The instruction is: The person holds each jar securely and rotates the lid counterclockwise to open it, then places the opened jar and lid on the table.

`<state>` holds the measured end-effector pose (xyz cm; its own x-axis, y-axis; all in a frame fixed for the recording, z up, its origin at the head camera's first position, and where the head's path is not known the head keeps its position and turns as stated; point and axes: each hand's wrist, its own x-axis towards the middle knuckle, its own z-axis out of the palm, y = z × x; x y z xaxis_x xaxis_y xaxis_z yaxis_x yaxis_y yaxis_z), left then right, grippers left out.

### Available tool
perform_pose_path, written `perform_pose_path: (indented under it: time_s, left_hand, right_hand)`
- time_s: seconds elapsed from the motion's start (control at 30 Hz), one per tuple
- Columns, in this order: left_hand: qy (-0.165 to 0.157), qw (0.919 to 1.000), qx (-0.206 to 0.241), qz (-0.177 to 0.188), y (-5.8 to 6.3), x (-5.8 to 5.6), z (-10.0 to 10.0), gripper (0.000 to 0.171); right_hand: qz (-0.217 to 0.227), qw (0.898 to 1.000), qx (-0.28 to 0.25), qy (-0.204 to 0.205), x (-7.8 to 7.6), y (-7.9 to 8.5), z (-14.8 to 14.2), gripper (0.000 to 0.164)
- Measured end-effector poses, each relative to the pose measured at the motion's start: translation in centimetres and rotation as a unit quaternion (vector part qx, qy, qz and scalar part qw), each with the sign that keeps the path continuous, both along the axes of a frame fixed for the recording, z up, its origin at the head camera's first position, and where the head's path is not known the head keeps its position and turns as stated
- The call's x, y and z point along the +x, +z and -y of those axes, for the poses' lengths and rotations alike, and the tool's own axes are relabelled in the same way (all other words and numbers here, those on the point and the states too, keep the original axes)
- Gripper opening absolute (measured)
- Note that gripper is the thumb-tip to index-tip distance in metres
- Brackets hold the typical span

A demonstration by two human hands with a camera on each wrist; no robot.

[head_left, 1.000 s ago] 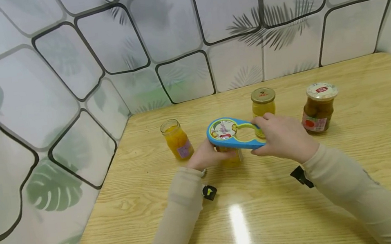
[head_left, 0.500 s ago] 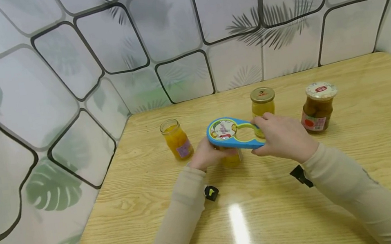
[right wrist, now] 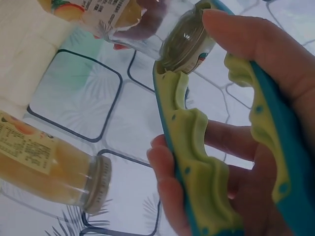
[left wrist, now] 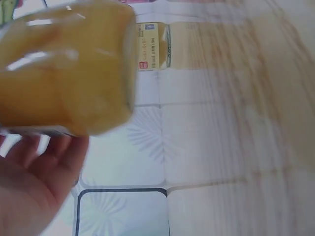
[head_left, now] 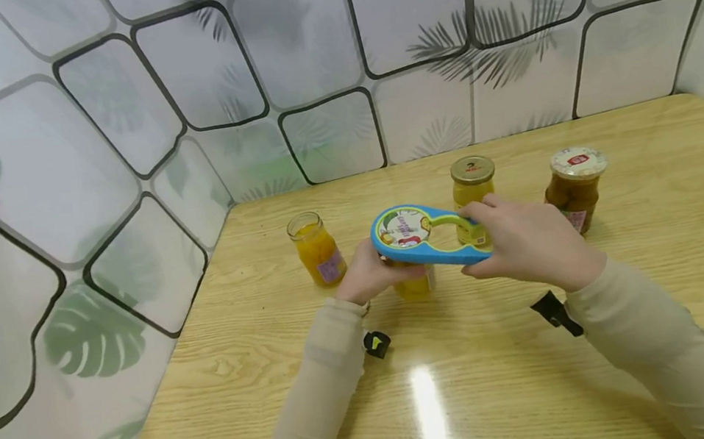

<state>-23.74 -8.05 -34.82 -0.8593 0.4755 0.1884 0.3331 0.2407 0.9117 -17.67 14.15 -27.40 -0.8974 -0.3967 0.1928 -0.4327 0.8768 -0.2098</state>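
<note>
A blue and lime-green jar opener [head_left: 442, 256] lies over the printed lid [head_left: 404, 228] of a jar of yellow fruit [head_left: 416, 287], one ring of it around the lid. My right hand [head_left: 528, 237] grips the opener's other end; in the right wrist view its ridged inner edges [right wrist: 197, 132] show, with the thumb on one side and fingers on the other. Below the lid, my left hand [head_left: 367, 274] holds the jar. The left wrist view shows that jar tilted in the image, its base toward the camera, with fingers [left wrist: 69, 162] against its side.
An uncovered jar of orange fruit [head_left: 320, 257] stands left of the hands. Behind them is a jar with a gold lid [head_left: 472, 171]. A brown jar with a white lid [head_left: 579, 178] stands to the right. A patterned wall [head_left: 328, 141] borders the wooden table [head_left: 482, 395].
My right hand and the opener's handle end have shifted to the right. The lid's print and the opener's ring sit at a slightly different angle. My left hand stays on the jar.
</note>
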Motion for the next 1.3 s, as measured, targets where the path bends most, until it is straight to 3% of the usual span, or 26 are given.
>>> perform_pose_path:
  time_s: [0.17,0.37,0.57,0.87,1.3]
  left_hand:
    - [-0.048,0.9985,0.028,0.003,0.2,0.2,0.1,0.071]
    - [-0.081,0.996,0.035,-0.007,0.3,0.2,0.4,0.076]
    - [-0.118,0.9901,0.076,0.011,0.2,0.5,0.7,0.082]
    - [-0.132,0.9865,0.09,0.036,0.4,0.9,0.5,0.101]
    - [-0.131,0.9844,0.114,0.03,1.0,1.3,0.1,0.093]
  right_hand:
    - [-0.003,1.0,-0.004,0.008,0.6,0.6,-0.4,0.07]
    - [-0.001,1.0,-0.014,0.025,0.9,1.0,-0.9,0.07]
    - [-0.001,0.999,-0.012,0.043,0.9,1.2,-1.3,0.072]
    - [0.009,0.997,-0.029,0.07,0.9,1.4,-1.8,0.071]
    - [0.031,0.99,-0.082,0.113,0.4,1.2,-2.0,0.069]
